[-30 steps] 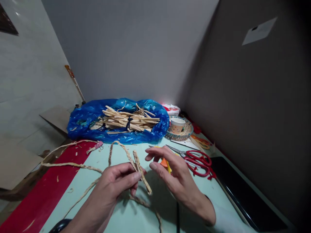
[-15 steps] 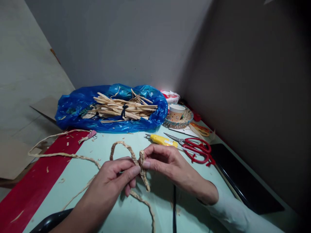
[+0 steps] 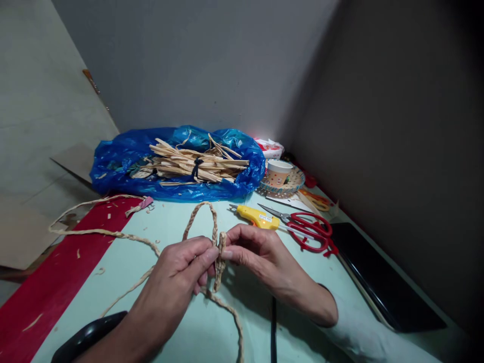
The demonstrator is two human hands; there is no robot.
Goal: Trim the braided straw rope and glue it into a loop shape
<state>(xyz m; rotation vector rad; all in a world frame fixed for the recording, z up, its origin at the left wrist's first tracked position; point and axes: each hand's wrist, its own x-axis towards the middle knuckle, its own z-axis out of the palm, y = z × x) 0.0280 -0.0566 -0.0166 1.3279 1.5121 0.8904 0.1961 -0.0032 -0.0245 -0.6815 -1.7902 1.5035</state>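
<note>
Both hands meet over the middle of the table, pinching a braided straw cord. My left hand (image 3: 184,272) is closed on the braided cord (image 3: 204,205), which arches up behind the fingers in a loop. Thumb and fingers of my right hand (image 3: 264,262) grip a flat, coiled piece of the braid (image 3: 220,269), seen edge-on and standing upright between the hands. One length of cord trails down to the table's front edge. Another runs left to a pink binder clip (image 3: 145,203) that pinches its end. The fingertips hide part of the coil.
Behind lies a blue plastic bag (image 3: 124,166) with a tied straw bundle (image 3: 212,167). To the right are a yellow glue gun (image 3: 257,217), red-handled scissors (image 3: 312,232), a woven basket (image 3: 297,185) holding a paper cup (image 3: 279,174), and a black flat device (image 3: 385,277).
The coiled piece has turned from slanting to nearly upright. The cord loop behind my left hand stands taller and narrower. The whole view has shifted slightly.
</note>
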